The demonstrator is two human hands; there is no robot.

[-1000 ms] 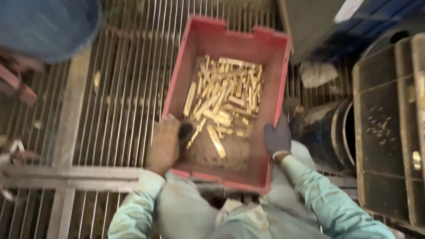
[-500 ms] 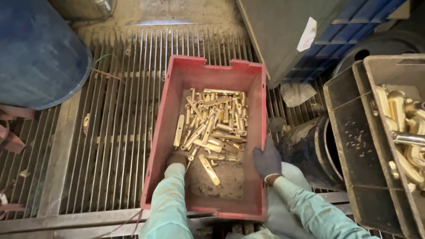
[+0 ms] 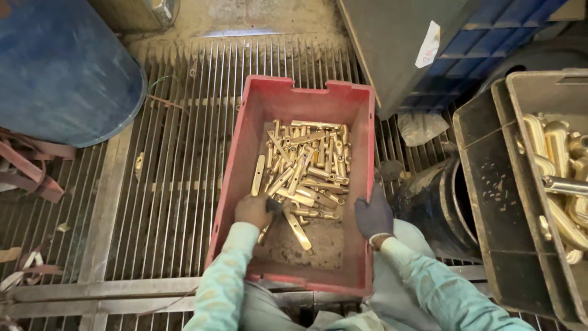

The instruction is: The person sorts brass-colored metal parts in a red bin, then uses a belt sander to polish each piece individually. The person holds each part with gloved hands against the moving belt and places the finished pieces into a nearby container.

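A red plastic crate [image 3: 239, 159] stands on a metal floor grating and holds several short brass bars [image 3: 306, 165] piled toward its far end. My left hand [image 3: 254, 209], in a dusty glove, reaches into the crate and closes on brass bars at the near edge of the pile. My right hand [image 3: 373, 214], in a dark glove, grips the crate's right rim. One brass bar [image 3: 298, 230] lies apart on the gritty crate floor near my left hand.
A blue drum [image 3: 61, 67] stands at the far left. At right, a dark tray [image 3: 551, 184] holds larger curved brass parts. A black bucket [image 3: 435, 202] sits beside my right hand. A grey and blue cabinet [image 3: 416, 43] is behind the crate. Straps lie at left.
The view has shifted so the crate sits lower and nearer. My left hand moved from the crate's near left rim into the brass bars. My right hand stayed on the right rim.
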